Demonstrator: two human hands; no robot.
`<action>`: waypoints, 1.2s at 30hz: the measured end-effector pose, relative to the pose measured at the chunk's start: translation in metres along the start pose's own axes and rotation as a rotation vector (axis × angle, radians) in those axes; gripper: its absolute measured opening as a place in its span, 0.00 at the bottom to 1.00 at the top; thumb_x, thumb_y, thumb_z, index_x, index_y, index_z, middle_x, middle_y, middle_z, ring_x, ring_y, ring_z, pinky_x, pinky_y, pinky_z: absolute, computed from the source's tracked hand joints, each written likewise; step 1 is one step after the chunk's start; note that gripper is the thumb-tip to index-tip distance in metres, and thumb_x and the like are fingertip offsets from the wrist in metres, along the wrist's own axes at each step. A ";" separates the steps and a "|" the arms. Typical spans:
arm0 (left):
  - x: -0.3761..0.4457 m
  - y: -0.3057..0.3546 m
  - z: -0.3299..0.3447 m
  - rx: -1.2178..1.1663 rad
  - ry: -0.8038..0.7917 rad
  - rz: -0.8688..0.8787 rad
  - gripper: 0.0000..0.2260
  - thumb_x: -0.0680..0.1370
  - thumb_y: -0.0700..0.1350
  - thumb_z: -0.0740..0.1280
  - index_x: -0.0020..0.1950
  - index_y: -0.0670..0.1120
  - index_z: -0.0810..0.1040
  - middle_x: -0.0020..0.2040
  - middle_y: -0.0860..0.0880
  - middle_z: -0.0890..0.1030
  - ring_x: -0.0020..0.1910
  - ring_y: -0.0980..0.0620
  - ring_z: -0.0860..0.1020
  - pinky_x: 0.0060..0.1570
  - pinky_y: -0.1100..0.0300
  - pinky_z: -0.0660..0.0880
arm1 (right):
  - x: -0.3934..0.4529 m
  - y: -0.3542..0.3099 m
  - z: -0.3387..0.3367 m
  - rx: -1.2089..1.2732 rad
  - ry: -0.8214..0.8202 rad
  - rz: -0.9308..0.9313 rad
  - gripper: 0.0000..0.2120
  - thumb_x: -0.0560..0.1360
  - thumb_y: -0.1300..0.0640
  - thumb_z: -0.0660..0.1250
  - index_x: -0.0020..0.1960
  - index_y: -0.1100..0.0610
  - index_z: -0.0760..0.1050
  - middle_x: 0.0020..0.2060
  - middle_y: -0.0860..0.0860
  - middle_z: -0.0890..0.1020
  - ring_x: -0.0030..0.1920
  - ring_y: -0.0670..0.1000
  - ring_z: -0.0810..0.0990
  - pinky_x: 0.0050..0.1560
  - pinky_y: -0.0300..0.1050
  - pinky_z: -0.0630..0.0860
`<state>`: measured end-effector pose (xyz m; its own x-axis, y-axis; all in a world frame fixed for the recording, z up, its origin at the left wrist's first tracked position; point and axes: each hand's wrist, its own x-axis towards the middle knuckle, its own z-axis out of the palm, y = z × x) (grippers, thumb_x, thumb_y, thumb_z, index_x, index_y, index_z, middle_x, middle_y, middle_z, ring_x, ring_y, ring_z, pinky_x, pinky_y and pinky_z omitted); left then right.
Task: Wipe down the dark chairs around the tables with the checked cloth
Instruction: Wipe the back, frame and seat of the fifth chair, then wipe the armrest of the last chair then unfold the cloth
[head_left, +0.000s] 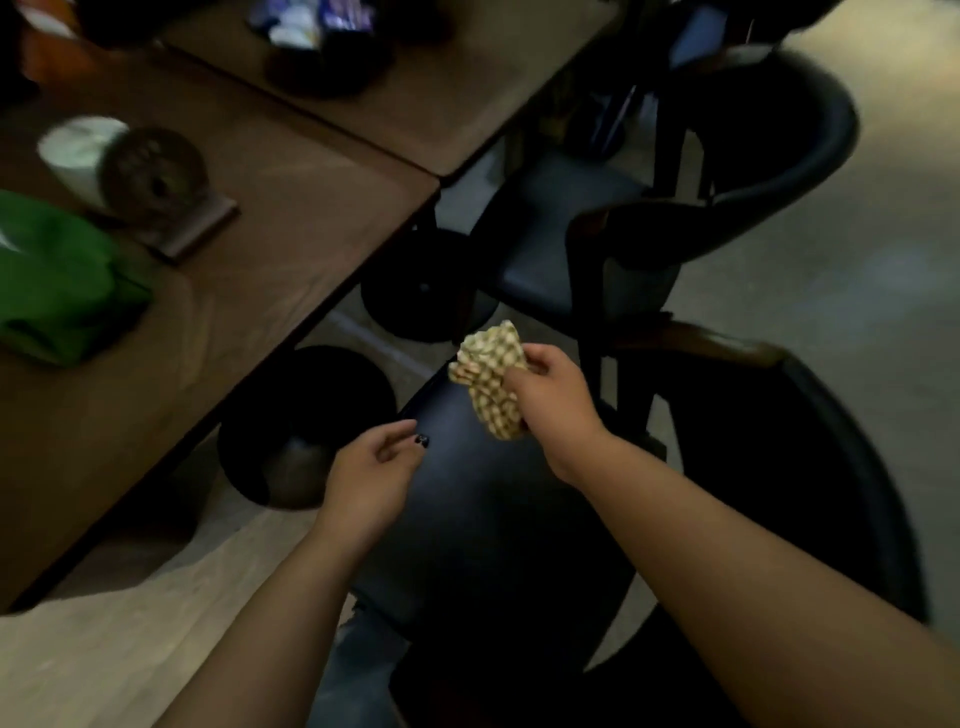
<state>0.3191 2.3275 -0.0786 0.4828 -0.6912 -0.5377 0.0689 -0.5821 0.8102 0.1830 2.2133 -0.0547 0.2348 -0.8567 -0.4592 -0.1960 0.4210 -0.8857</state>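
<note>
Below me stands a dark chair (483, 519) with a padded seat and a curved back on the right. My right hand (550, 400) grips the bunched yellow-and-white checked cloth (488, 379) just above the far end of that seat. My left hand (374, 473) hovers over the seat's left edge with fingers loosely curled and nothing in it. A second dark chair (561, 244) stands farther off, tucked by the table corner.
Two brown tables (291, 218) fill the left and top. On them lie a green bag (57, 280), a paper roll on a holder (130, 171) and a dark bowl of packets (322, 47). Round black table bases (306, 415) sit on the floor.
</note>
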 end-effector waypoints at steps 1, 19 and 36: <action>-0.020 0.013 0.001 -0.035 -0.008 0.015 0.13 0.79 0.40 0.66 0.63 0.48 0.78 0.55 0.49 0.82 0.52 0.55 0.80 0.55 0.55 0.76 | -0.020 -0.013 -0.007 0.020 -0.014 -0.005 0.12 0.76 0.61 0.64 0.59 0.53 0.73 0.49 0.48 0.81 0.48 0.47 0.81 0.47 0.43 0.79; -0.179 0.120 -0.032 -0.363 -0.104 0.187 0.14 0.76 0.39 0.69 0.62 0.43 0.78 0.49 0.50 0.85 0.47 0.56 0.84 0.39 0.67 0.77 | -0.208 -0.107 -0.024 0.139 -0.028 0.004 0.10 0.75 0.56 0.69 0.56 0.52 0.78 0.48 0.48 0.84 0.49 0.48 0.83 0.55 0.50 0.80; -0.213 0.182 0.017 -0.652 -0.101 0.203 0.10 0.82 0.45 0.60 0.60 0.46 0.78 0.53 0.46 0.85 0.54 0.47 0.82 0.53 0.50 0.78 | -0.200 -0.173 -0.110 0.087 -0.071 -0.310 0.05 0.77 0.57 0.67 0.47 0.54 0.82 0.42 0.49 0.86 0.46 0.48 0.85 0.50 0.48 0.81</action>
<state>0.2139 2.3611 0.1793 0.4601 -0.8141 -0.3543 0.5120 -0.0827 0.8550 0.0654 2.2796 0.1976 0.3372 -0.9264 -0.1677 -0.0232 0.1699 -0.9852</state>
